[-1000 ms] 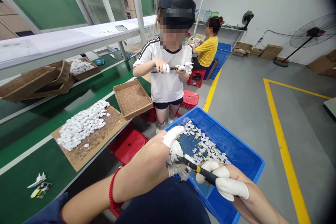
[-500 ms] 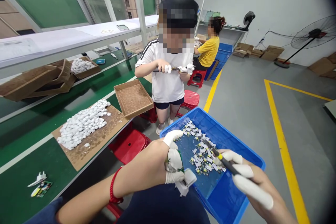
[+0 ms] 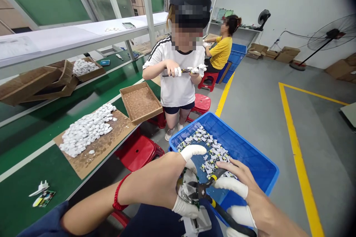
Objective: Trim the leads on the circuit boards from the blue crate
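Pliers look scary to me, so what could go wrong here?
The open jaws of the pliers are close to the covered fingers of the left hand, so a slip might pinch one. A hard squeeze could also crack the green-edged piece that hand holds.

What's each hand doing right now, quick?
Left hand: holding a green-edged piece between thumb and fingers.
Right hand: holding black-and-yellow pliers, handles spread.

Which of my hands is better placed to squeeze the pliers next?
Probably your right hand: it holds the pliers by their spread handles, with the jaws at the green-edged piece. Your left hand is busy gripping that piece.
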Available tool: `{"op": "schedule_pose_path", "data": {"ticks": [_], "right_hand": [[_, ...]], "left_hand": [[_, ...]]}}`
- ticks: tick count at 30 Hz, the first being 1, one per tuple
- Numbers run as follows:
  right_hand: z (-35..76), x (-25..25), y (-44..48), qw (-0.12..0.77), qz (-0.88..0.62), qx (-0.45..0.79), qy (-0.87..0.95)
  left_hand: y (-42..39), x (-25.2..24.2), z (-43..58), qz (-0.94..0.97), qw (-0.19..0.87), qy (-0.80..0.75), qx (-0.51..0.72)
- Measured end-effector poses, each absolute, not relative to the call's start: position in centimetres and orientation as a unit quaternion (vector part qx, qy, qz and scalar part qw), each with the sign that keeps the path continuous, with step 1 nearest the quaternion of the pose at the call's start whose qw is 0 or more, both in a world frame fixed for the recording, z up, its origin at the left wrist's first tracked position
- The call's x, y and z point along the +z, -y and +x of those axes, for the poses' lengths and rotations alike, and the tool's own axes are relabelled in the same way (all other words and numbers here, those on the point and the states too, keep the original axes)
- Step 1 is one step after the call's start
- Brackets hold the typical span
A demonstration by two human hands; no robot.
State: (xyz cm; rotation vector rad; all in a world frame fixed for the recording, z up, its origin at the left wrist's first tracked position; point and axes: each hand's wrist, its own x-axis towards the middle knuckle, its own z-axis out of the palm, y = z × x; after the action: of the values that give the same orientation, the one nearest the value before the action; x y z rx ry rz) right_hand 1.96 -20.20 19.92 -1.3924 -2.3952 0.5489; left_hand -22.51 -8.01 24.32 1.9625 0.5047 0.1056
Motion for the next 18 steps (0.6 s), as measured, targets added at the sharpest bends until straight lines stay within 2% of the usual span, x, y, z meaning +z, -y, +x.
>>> {"op": "schedule_pose_path", "data": {"ticks": [11,18], "right_hand": [[0.7,21.9,19.8,0.171,-0.461,0.183,0.851],[-0.5,23.1,18.9,0.17,-0.388,0.139,0.895]], "left_hand": [[8.6,24.2,-23.2,0.845,0.491,-0.207,0.035],[8.5,24.4,-23.1,0.849,0.481,-0.218,0.021]]}}
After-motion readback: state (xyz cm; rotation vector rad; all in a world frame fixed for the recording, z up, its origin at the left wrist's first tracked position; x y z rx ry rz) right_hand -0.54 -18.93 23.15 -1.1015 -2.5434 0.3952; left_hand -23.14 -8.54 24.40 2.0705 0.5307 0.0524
